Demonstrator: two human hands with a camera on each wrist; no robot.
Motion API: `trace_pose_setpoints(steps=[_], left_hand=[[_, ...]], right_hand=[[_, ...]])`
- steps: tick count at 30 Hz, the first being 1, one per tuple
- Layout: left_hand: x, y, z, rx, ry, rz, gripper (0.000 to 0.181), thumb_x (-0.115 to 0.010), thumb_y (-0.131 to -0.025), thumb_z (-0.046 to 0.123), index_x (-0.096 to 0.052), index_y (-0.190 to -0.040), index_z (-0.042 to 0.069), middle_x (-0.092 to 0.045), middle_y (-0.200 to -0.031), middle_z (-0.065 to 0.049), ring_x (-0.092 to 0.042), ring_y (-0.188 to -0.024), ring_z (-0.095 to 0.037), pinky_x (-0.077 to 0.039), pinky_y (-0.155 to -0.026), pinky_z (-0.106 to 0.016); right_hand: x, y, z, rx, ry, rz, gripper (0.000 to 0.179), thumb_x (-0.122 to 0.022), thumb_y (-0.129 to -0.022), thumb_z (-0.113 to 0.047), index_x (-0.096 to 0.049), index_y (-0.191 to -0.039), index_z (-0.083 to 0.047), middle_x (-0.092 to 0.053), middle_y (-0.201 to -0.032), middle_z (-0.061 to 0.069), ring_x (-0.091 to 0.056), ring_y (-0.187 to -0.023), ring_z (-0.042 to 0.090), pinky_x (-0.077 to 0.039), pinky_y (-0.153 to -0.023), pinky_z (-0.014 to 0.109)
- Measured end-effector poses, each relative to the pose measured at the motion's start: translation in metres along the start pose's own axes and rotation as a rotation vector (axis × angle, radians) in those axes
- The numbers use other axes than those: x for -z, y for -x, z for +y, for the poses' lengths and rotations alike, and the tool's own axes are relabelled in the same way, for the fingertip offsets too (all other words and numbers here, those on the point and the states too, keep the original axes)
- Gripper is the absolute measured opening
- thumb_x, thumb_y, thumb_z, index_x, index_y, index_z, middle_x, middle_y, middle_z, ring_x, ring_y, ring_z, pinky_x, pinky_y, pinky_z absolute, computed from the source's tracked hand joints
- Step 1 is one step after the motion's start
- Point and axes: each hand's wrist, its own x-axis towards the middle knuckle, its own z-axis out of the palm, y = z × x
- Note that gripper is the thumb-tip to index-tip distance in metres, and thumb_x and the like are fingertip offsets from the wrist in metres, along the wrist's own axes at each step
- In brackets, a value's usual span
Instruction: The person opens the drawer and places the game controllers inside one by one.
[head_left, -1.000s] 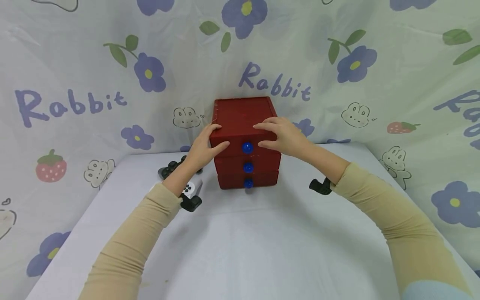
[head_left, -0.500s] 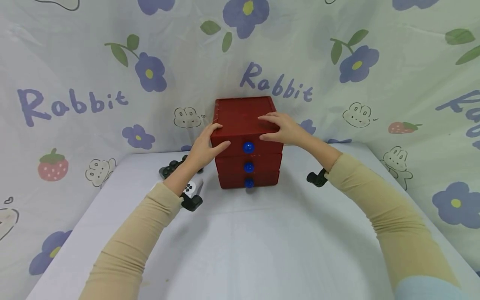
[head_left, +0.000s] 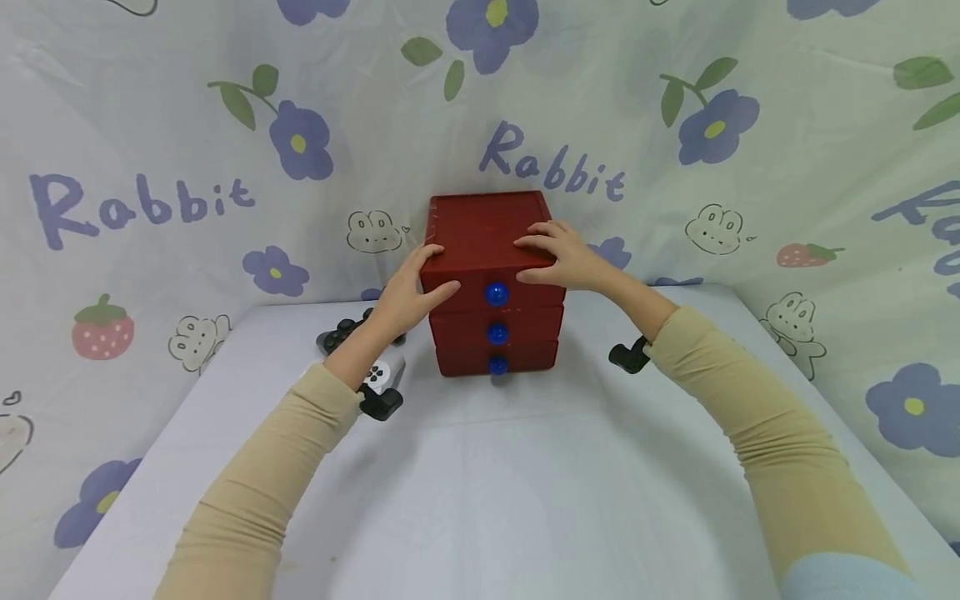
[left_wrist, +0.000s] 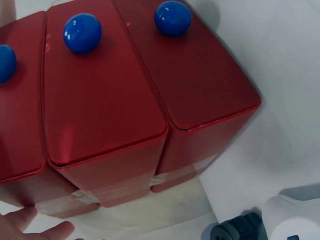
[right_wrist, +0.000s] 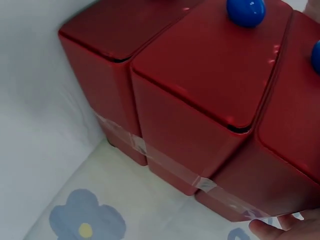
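A red three-drawer box with blue ball knobs stands upright on the white table; all three drawers look closed. My left hand lies over its upper left edge, thumb reaching across the front of the top drawer. On the other side, my right hand rests at the upper right edge with fingers spread over the top. Fingertips show beside the box's side in the left wrist view. The right wrist view has fingers close to the taped side of the box.
Left of the box, partly behind my left forearm, lie a black game controller and a white one. Black wrist-worn pieces stick out at both cuffs. A floral "Rabbit" cloth hangs close behind the box.
My right hand has shifted slightly up and right along the box's top edge, away from the top knob, then settled. The left hand and the box hold nearly the same place.
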Motion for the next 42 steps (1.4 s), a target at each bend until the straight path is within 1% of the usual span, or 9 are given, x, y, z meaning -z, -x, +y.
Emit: trace_pose_setpoints(steps=[4, 7, 10, 15, 19, 23, 27, 33, 42], left_hand=[[-0.001, 0.007, 0.001, -0.022, 0.012, 0.002, 0.073, -0.051, -0.074, 0.051, -0.010, -0.132, 0.031, -0.017, -0.136, 0.003, -0.022, -0.122, -0.021, -0.025, -0.092, -0.048], [-0.007, 0.018, 0.002, -0.033, -0.005, 0.079, 0.075, -0.052, -0.075, 0.047, -0.009, -0.133, 0.027, -0.023, -0.134, 0.000, -0.023, -0.121, -0.019, -0.023, -0.093, -0.046], [-0.015, 0.034, 0.003, -0.002, -0.067, 0.150, 0.073, -0.050, -0.076, 0.047, -0.014, -0.132, 0.019, -0.031, -0.128, -0.006, -0.030, -0.116, -0.020, -0.029, -0.090, -0.044], [-0.032, 0.057, 0.001, 0.081, -0.135, 0.173, 0.064, -0.048, -0.076, 0.050, -0.032, -0.121, 0.006, -0.042, -0.106, -0.010, -0.044, -0.092, -0.020, -0.040, -0.069, -0.034], [-0.050, 0.066, 0.000, 0.035, -0.085, 0.166, 0.044, -0.052, -0.077, 0.041, -0.041, -0.106, 0.009, -0.048, -0.088, -0.007, -0.046, -0.072, -0.018, -0.038, -0.056, -0.027], [-0.067, 0.065, 0.001, -0.045, -0.018, 0.090, 0.039, -0.056, -0.077, 0.034, -0.044, -0.110, 0.017, -0.054, -0.085, -0.003, -0.049, -0.069, -0.015, -0.040, -0.057, -0.025], [-0.081, 0.058, 0.005, -0.078, 0.021, 0.038, 0.043, -0.058, -0.076, 0.033, -0.042, -0.116, 0.025, -0.056, -0.091, 0.000, -0.050, -0.068, -0.011, -0.043, -0.059, -0.023], [-0.093, 0.045, 0.011, -0.046, 0.114, 0.048, 0.039, -0.059, -0.076, 0.029, -0.046, -0.112, 0.027, -0.060, -0.088, 0.000, -0.056, -0.070, -0.010, -0.046, -0.058, -0.023], [-0.099, 0.034, 0.009, -0.029, 0.197, 0.060, 0.029, -0.062, -0.074, 0.027, -0.056, -0.102, 0.021, -0.061, -0.080, 0.001, -0.057, -0.073, -0.010, -0.046, -0.059, -0.023]], right_hand=[[0.000, 0.001, 0.001, 0.005, 0.013, 0.003, 0.057, -0.057, -0.072, -0.044, -0.043, -0.121, -0.018, -0.027, -0.130, 0.006, -0.008, -0.122, 0.024, -0.013, -0.096, 0.046], [0.000, 0.002, 0.001, 0.008, 0.020, 0.005, 0.056, -0.057, -0.073, -0.043, -0.043, -0.121, -0.018, -0.027, -0.129, 0.006, -0.009, -0.122, 0.024, -0.015, -0.095, 0.046], [0.000, 0.002, 0.001, 0.011, 0.020, 0.005, 0.056, -0.057, -0.073, -0.043, -0.043, -0.121, -0.017, -0.028, -0.129, 0.006, -0.010, -0.121, 0.024, -0.015, -0.095, 0.046], [-0.001, 0.001, 0.001, 0.015, 0.019, 0.006, 0.056, -0.057, -0.072, -0.043, -0.043, -0.120, -0.018, -0.028, -0.129, 0.006, -0.011, -0.121, 0.023, -0.016, -0.094, 0.046], [-0.001, 0.002, 0.002, 0.009, 0.018, 0.010, 0.056, -0.057, -0.072, -0.043, -0.043, -0.120, -0.018, -0.028, -0.128, 0.006, -0.011, -0.121, 0.023, -0.016, -0.094, 0.046], [-0.001, 0.002, 0.001, 0.009, 0.025, 0.021, 0.056, -0.058, -0.072, -0.043, -0.044, -0.120, -0.018, -0.029, -0.128, 0.006, -0.012, -0.121, 0.023, -0.017, -0.094, 0.046], [-0.002, 0.001, 0.001, 0.012, 0.032, 0.028, 0.056, -0.058, -0.072, -0.044, -0.044, -0.120, -0.018, -0.029, -0.128, 0.006, -0.013, -0.120, 0.023, -0.018, -0.094, 0.046], [-0.003, 0.001, 0.002, 0.017, 0.036, 0.040, 0.055, -0.058, -0.072, -0.043, -0.045, -0.119, -0.018, -0.030, -0.128, 0.006, -0.015, -0.120, 0.023, -0.019, -0.093, 0.046], [-0.001, 0.001, -0.001, 0.016, 0.025, 0.038, 0.055, -0.058, -0.072, -0.041, -0.045, -0.119, -0.017, -0.030, -0.128, 0.007, -0.015, -0.120, 0.024, -0.019, -0.093, 0.046]])
